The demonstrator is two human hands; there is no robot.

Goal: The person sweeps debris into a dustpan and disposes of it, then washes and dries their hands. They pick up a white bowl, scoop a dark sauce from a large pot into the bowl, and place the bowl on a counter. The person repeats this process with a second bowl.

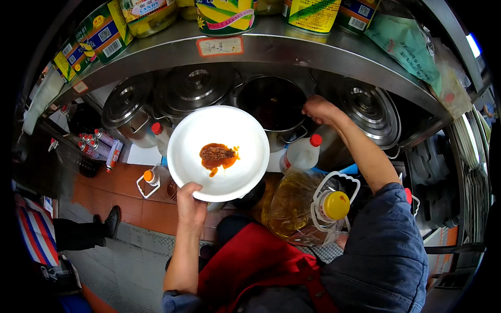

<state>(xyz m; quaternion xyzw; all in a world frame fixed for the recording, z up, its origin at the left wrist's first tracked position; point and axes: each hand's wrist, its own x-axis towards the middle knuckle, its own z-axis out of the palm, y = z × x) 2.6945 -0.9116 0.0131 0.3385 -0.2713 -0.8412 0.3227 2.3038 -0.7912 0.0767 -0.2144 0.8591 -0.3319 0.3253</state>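
My left hand (pixel 191 205) grips the near rim of a white bowl (pixel 250 168), its thumb over the edge. Inside the bowl lies a dark reddish-brown piece of food (pixel 216 153) in orange-red sauce. My right hand (pixel 319 110) is closed at the right rim of an uncovered metal stockpot (pixel 280 129); its fingers seem to hold a thin handle that leads into the pot, but the dark interior hides the rest. What the pot contains is too dark to make out.
Lidded stockpots (pixel 195 84) flank the uncovered one beneath a metal shelf (pixel 274 47) bearing large cans. A big jug of yellow oil (pixel 289 207) and a red-capped bottle (pixel 303 154) stand below my right forearm. Gas canisters (pixel 98 145) are at left. Another person's shoe (pixel 112 222) shows lower left.
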